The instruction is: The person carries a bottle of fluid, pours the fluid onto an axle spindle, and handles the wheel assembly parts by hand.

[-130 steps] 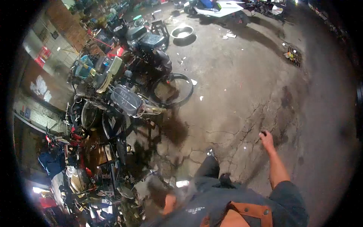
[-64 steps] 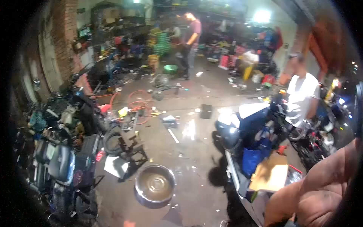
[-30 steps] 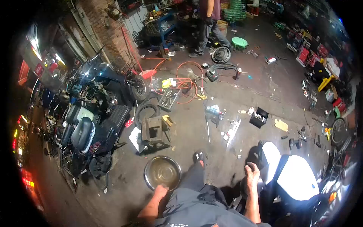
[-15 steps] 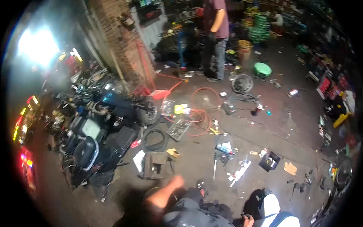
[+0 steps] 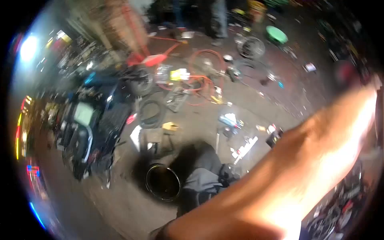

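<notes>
An arm, apparently my left, crosses the view very close to the camera, from the bottom centre to the right edge. My left hand (image 5: 374,85) is blurred and cut off there, so its fingers and anything they hold cannot be made out. My right hand does not show. Beside my dark-trousered legs (image 5: 204,178), a round metal basin (image 5: 163,198) sits on the floor in shadow. Just beyond it is a small stool-like stand (image 5: 157,138), with a black coiled tube (image 5: 151,114) behind.
Parked scooters (image 5: 82,138) line the left. An orange hose (image 5: 204,80), tools (image 5: 230,120) and a wheel (image 5: 252,48) lie ahead, near a green stool (image 5: 277,35). A person's legs (image 5: 219,22) stand at the top. The arm hides part of the right side.
The left arm has risen from above the basin and swung right across the view. My right hand and the white scooter have left sight. The basin shows more fully, and the other person is visible only lower down.
</notes>
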Action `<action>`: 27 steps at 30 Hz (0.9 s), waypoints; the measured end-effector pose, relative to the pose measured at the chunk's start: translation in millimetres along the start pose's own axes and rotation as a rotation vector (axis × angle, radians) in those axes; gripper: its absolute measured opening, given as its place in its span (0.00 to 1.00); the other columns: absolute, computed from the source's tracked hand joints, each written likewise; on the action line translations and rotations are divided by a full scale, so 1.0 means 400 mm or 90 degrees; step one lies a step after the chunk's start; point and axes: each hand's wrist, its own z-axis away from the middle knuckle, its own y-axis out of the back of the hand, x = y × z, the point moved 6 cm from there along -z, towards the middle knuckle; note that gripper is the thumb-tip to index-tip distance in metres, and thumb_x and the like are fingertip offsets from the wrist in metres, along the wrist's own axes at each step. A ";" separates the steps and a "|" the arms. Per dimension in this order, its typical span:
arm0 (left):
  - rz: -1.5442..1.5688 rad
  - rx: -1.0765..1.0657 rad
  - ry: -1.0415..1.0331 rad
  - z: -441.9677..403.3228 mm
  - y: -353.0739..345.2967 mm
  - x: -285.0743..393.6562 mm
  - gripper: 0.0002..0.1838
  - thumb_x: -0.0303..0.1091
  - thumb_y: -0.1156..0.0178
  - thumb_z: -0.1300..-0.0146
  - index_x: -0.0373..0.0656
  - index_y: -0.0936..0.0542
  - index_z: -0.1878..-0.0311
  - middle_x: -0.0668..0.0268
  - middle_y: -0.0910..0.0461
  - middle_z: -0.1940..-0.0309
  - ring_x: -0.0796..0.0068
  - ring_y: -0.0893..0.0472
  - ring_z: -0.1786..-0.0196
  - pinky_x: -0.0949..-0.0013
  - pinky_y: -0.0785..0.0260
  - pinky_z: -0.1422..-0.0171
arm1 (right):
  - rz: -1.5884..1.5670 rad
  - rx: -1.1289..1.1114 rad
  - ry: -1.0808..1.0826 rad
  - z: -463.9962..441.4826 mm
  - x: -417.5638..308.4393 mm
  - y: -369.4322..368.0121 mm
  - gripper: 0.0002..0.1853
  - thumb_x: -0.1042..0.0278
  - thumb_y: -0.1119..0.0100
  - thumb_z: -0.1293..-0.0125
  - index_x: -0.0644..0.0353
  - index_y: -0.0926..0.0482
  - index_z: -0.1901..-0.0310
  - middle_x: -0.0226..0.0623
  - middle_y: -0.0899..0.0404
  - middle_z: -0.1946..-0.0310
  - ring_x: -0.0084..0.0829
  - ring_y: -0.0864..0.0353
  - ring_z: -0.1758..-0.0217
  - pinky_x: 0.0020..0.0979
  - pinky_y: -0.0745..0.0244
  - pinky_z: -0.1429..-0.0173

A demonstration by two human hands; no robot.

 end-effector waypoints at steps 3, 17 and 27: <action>0.047 0.024 0.011 0.077 0.077 -0.038 0.14 0.34 0.44 0.45 0.39 0.23 0.56 0.49 0.22 0.60 0.50 0.21 0.53 0.53 0.28 0.50 | 0.038 0.039 -0.143 0.086 0.047 0.082 0.13 0.64 0.43 0.35 0.64 0.20 0.54 0.41 0.17 0.65 0.35 0.21 0.68 0.32 0.25 0.58; 0.047 -0.222 0.940 1.854 0.099 -0.319 0.10 0.29 0.44 0.46 0.28 0.23 0.73 0.41 0.23 0.77 0.45 0.21 0.73 0.51 0.34 0.68 | -0.232 0.189 -0.587 0.413 0.371 -0.373 0.06 0.79 0.44 0.40 0.63 0.20 0.62 0.32 0.19 0.71 0.24 0.26 0.72 0.26 0.30 0.67; 0.064 -0.137 1.152 1.749 0.152 -0.112 0.16 0.34 0.35 0.46 0.31 0.17 0.59 0.49 0.15 0.68 0.55 0.16 0.64 0.58 0.28 0.56 | -0.259 0.272 -0.420 0.144 0.311 0.020 0.13 0.65 0.38 0.40 0.69 0.18 0.61 0.42 0.15 0.67 0.33 0.17 0.65 0.33 0.24 0.57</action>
